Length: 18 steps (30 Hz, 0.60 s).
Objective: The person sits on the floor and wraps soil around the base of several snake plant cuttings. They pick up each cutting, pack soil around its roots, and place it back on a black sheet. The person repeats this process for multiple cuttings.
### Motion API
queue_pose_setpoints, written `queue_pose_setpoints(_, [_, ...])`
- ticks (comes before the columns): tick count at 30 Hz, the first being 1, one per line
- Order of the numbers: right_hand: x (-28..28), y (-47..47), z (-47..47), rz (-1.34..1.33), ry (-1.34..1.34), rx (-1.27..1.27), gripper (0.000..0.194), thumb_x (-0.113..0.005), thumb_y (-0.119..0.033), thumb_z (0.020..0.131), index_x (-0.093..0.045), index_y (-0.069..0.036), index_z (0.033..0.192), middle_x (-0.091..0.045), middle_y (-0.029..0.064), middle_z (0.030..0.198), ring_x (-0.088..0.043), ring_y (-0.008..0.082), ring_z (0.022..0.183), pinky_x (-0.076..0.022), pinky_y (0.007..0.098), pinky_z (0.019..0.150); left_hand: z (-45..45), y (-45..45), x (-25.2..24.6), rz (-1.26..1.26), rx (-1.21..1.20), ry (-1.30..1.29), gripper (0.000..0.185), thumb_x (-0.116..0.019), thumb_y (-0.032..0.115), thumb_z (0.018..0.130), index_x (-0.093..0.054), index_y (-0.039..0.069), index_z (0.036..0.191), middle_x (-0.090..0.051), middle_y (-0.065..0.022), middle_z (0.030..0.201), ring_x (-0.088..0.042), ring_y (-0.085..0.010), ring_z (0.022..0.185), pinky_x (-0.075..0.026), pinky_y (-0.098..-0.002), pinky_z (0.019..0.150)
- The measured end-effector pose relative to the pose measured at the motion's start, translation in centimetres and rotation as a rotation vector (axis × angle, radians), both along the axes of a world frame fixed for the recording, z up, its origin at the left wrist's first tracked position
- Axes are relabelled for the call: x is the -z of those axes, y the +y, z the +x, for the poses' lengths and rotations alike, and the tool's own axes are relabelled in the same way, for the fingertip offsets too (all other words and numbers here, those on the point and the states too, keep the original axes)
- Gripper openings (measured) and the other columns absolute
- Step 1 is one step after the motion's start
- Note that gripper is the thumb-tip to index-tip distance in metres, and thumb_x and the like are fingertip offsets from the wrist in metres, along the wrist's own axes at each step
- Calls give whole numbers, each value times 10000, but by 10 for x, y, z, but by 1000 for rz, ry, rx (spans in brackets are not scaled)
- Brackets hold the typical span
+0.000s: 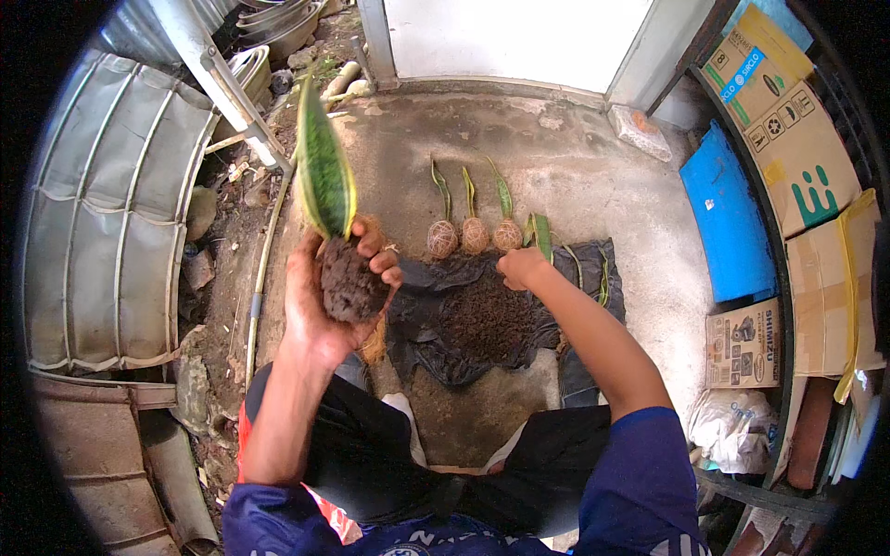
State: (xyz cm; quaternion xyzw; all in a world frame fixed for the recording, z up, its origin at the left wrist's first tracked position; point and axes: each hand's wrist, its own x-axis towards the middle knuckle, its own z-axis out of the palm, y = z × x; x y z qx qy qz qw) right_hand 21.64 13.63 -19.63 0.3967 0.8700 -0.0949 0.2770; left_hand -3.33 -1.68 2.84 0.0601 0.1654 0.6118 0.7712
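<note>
My left hand is raised at chest height, its fingers wrapped around a dark soil ball. From the top of that ball rises a yellow-edged snake plant leaf, slightly blurred. Over the far right edge of a loose soil heap is my right hand, fingers curled down; whether they hold anything is hidden. The heap lies on a black plastic sheet. Just beyond it stand three string-wrapped balls, each with an upright leaf. Another leaf cutting shows behind my right hand.
More leaves lie on the sheet's right side. Brown fibre is partly hidden behind my left hand. Cardboard boxes and a blue panel line the right. A pipe and rubble border the concrete floor on the left.
</note>
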Motion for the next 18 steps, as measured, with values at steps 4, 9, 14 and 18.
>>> queue_pose_setpoints(4, [17, 4, -15, -15, -97, 147, 296, -611, -233, 878, -651, -85, 1131, -665, 101, 1121, -652, 287, 1035, -536, 419, 837, 12, 27, -15, 16, 103, 163, 467, -283, 433, 1002, -527, 41, 931, -533, -74, 785, -526, -225, 725, -473, -377, 716])
queue_pose_setpoints(9, [62, -39, -37, -145, 16, 497, 468, -604, -358, 901, -564, -55, 1255, -495, 134, 1383, -541, 317, 1209, -475, 487, 946, 19, 45, 2, -21, 117, 271, 485, -302, 446, 988, -540, 33, 899, -538, -78, 755, -538, -232, 699, -483, -373, 695])
queue_pose_setpoints(14, [121, -86, -49, 6, 260, 627, 804, -579, -496, 903, -256, -47, 1486, -234, 185, 1538, -265, 360, 1404, -275, 495, 1125, 16, 51, 21, -71, 144, 292, 481, -319, 447, 979, -547, 34, 887, -534, -76, 748, -537, -231, 701, -477, -365, 693])
queue_pose_setpoints(18, [121, -95, -56, 39, 202, 570, 848, -544, -541, 912, -187, -61, 1512, -163, 168, 1568, -174, 351, 1443, -199, 474, 1167, 15, 50, 25, -1, 142, 316, 485, -318, 456, 981, -545, 36, 890, -538, -72, 749, -537, -224, 695, -478, -365, 690])
